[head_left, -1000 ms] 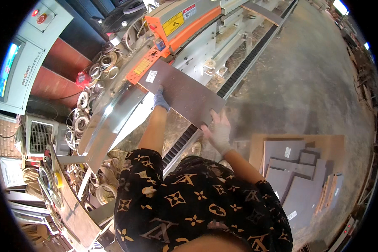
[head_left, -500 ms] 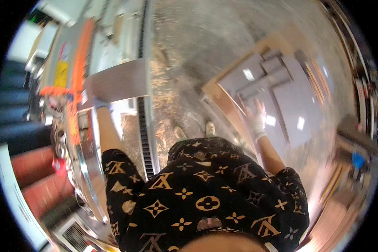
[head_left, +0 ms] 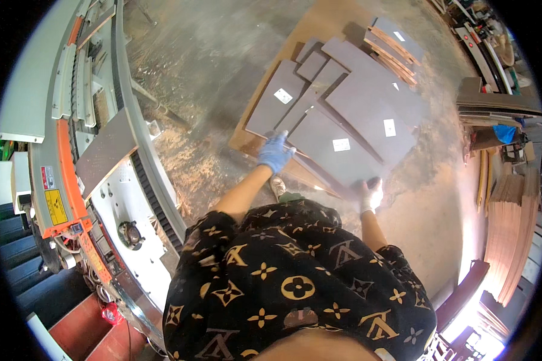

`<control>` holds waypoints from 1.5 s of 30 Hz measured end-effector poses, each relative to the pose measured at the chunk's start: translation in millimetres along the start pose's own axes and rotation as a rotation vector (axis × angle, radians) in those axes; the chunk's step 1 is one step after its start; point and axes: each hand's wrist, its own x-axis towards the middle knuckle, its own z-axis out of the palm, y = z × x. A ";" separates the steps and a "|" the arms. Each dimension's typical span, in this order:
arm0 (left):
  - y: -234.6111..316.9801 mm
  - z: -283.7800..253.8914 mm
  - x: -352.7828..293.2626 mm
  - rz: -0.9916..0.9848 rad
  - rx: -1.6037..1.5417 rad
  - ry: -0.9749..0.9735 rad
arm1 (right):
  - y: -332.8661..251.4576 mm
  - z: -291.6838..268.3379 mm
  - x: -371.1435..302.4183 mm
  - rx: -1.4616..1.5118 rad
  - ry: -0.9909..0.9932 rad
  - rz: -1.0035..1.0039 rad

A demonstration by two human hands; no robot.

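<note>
A grey flat panel [head_left: 325,129] with a white label lies at the near side of a stack of similar boards. My left hand [head_left: 275,152], in a blue glove, is closed at the panel's left corner, its fingers curled over the edge. At the near right corner, my right hand [head_left: 370,194], in a pale glove, is closed on the same panel; glare hides part of its fingers. Another labelled grey panel [head_left: 361,75] overlaps the stack farther right, and a smaller panel [head_left: 274,96] lies to the left. A brown base sheet [head_left: 245,129] shows beneath them.
On the left stands a long machine with an orange guard [head_left: 70,174], a rail [head_left: 153,192] and a grey panel [head_left: 106,155] across its bed. Sawdust [head_left: 165,144] covers the floor beside it. Wood strips [head_left: 391,51] lie on the stack's far side; stacked boards [head_left: 504,234] stand right.
My left hand has left the panel on the machine and come right to the stack. My right hand has moved down to the near corner. The view has turned toward the stack.
</note>
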 end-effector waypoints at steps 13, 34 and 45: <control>-47.1 -94.0 -49.9 -0.502 -1.004 0.420 | -70.1 26.7 -56.7 0.962 -0.342 0.120; -203.4 -165.9 -342.4 -0.445 -1.486 1.885 | -313.8 60.6 -337.1 0.754 -1.778 -0.659; -281.3 -225.4 -387.5 -0.653 -1.637 1.931 | -309.1 54.3 -264.3 0.773 -1.657 -0.287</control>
